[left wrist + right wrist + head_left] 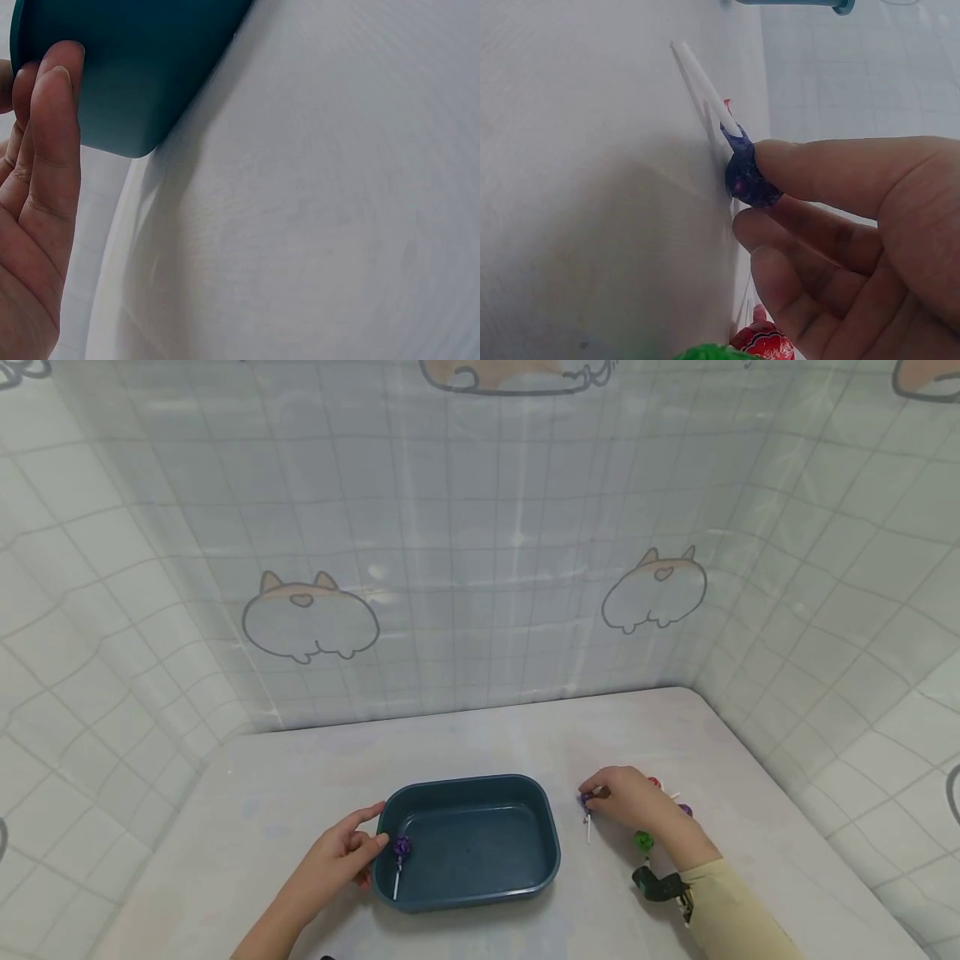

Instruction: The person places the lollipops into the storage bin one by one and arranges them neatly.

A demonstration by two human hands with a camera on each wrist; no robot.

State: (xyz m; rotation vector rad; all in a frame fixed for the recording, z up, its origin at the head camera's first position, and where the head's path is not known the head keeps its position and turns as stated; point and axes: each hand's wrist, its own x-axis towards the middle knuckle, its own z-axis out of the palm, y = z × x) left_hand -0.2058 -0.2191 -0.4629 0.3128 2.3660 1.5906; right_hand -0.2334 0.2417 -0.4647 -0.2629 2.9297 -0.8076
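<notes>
Currently pinching a dark purple lollipop by its wrapped head with the right hand, grip clamped between thumb and fingers, white stick directed toward the near side. Located this lollipop to the right of a teal tray, well apart from it; unable to tell whether touching the pale surface or slightly raised. Holding the tray at its left end with the left hand, grip clamped on the wall, thumb over the rim and fingers against the outer side. Noted inside the tray, beside its left wall, a second purple lollipop, stick toward the near wall. Observed near the right wrist a green lollipop; beyond the right hand, a partly hidden red lollipop; right of the forearm, another purple wrapper, mostly covered from view. Recorded a dark object at the cuff of the yellowish right sleeve, and behind, a gridded curtain printed with cartoon animals.
</notes>
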